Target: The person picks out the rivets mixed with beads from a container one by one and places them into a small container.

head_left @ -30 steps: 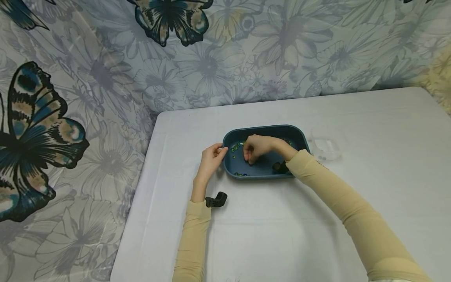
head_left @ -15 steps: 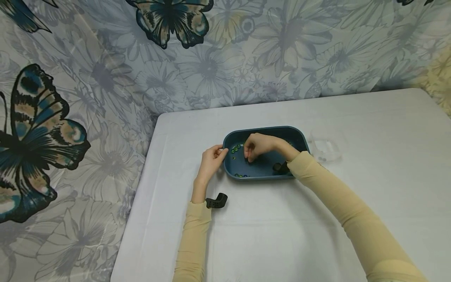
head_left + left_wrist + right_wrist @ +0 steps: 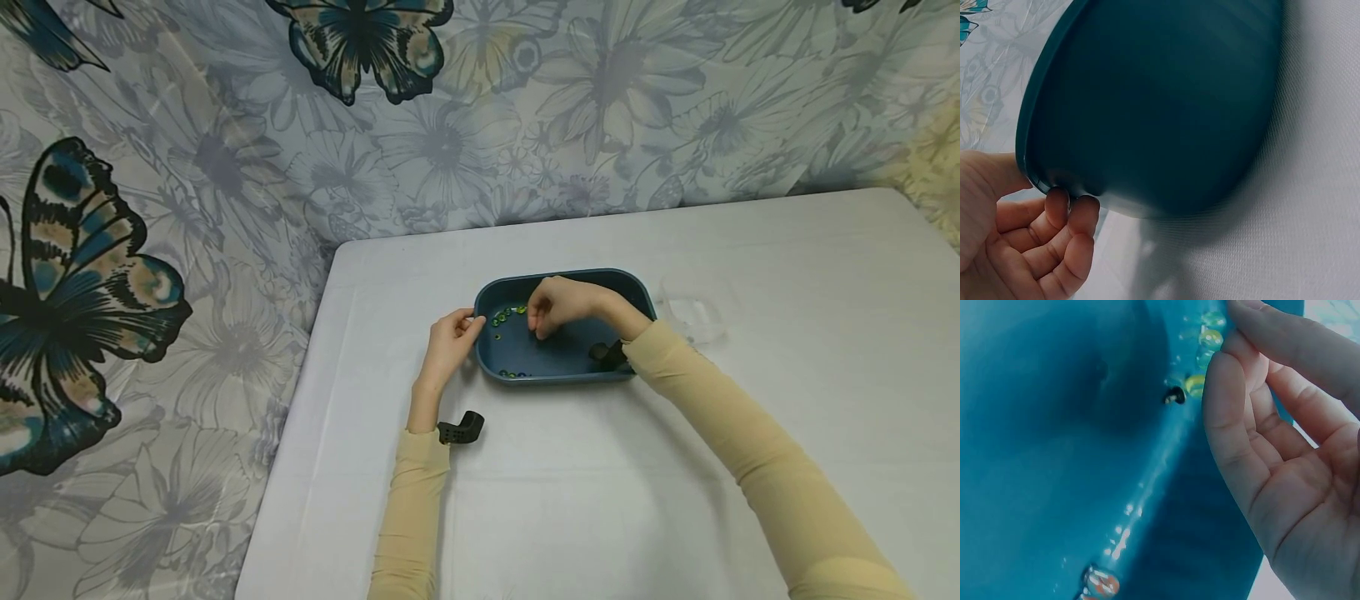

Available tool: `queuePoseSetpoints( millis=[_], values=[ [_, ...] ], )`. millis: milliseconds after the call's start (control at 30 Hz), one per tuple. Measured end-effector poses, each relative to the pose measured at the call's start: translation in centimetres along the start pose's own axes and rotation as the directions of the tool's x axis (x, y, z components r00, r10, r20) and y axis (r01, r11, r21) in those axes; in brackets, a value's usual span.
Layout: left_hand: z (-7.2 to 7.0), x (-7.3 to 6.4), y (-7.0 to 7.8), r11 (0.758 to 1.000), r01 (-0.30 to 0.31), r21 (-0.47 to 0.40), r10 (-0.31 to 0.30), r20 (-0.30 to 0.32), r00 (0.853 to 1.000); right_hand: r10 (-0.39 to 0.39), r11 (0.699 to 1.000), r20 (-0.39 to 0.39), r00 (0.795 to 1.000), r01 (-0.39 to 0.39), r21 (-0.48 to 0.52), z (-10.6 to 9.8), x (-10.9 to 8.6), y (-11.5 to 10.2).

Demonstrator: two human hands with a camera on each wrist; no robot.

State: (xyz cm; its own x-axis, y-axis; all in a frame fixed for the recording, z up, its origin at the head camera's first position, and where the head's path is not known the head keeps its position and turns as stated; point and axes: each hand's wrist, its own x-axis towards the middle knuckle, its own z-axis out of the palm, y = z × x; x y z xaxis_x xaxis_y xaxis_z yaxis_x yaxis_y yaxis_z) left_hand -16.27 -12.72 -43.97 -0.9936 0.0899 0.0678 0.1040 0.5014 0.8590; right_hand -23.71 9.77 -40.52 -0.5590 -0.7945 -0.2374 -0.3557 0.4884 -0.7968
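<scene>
My left hand (image 3: pixel 452 335) grips the left end of a dark teal tray (image 3: pixel 557 380), thumb and fingers at its rim in the left wrist view. Inside the tray my right hand (image 3: pixel 558 306) hovers with bent fingers, thumb and fingertips close together. Whether those fingertips hold something I cannot tell. Green-yellow glass marbles (image 3: pixel 498 317) line the tray's left and far wall. In the right wrist view a yellow marble (image 3: pixel 1195 385) and a small dark piece (image 3: pixel 1174 395) lie near the fingers. An orange-and-white marble (image 3: pixel 1102 583) lies farther off along the wall.
A clear plastic container (image 3: pixel 693 318) stands right of the tray, partly behind the right forearm. A white cloth covers the table (image 3: pixel 555 500). Patterned fabric with butterflies (image 3: pixel 367 50) hangs behind and to the left. A black wrist mount (image 3: pixel 462 427) sits at the left cuff.
My right hand has shifted slightly to the right inside the tray, uncovering more of the marbles by the far wall. My left hand stays on the rim.
</scene>
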Motion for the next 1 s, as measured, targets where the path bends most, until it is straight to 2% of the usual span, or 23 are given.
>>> queuePoseSetpoints(
  millis=[267, 533, 1000],
  values=[
    [0.0, 0.0, 0.0, 1.000, 0.004, -0.003, -0.004, 0.004, 1.000, 0.022, 1.000, -0.019, 1.000, -0.022, -0.004, -0.6, -0.9, 0.0],
    [0.0, -0.1, 0.0, 1.000, 0.012, -0.003, -0.012, 0.006, 1.000, 0.017, 0.999, -0.035, 0.999, -0.016, 0.041, -1.2, -1.8, 0.4],
    [0.0, -0.1, 0.0, 1.000, 0.013, -0.005, -0.013, 0.001, 1.000, 0.026, 0.999, -0.076, 0.997, -0.024, 0.023, -2.6, -3.4, 0.6]
  ],
)
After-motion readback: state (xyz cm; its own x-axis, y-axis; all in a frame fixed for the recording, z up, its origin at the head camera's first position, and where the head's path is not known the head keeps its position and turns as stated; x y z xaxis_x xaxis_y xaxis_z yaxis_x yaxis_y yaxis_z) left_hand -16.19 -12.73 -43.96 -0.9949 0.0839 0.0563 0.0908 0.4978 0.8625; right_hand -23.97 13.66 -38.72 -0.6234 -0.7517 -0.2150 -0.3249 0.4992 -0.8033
